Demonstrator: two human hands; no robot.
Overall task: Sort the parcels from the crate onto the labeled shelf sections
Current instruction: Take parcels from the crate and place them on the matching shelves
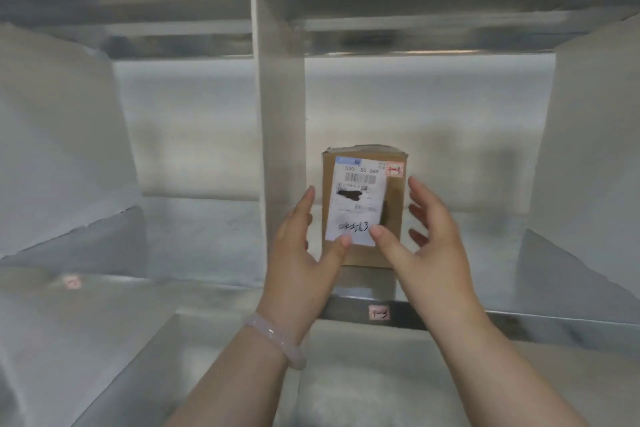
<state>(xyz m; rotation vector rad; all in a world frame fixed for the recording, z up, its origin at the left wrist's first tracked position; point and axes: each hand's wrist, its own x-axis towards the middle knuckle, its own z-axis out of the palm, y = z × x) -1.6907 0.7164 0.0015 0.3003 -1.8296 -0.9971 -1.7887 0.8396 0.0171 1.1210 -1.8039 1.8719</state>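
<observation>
The shelf fills everything ahead of your hands, with a metal upright rising just beyond your left fingers and pale dividers well out to either side. On its front lip, just below your right wrist, sits a small pink section tag.

The parcel, a small brown box, stands on end between your palms on the shelf floor, its shipping label facing you. A pink sticker on its top right corner appears to carry the same mark as the tag, so this looks like the right section, though both are too blurred to read with certainty.

The main risk is tipping. The box is tall and narrow, and it stands close to the front lip. If you draw your thumbs back along its face, or brush it while pulling away, it could topple toward you and drop off the edge. It also sits just beside the upright, so a sideways nudge from your right could wedge it crooked.

Your left hand is half open, fingers straight along the box's left side, thumb tip pressed on the label's lower edge. Your right hand is spread wide, fingers curled clear of the right side, only the thumb tip touching the label. Neither hand truly grips; I judge you are steadying or letting go.
</observation>
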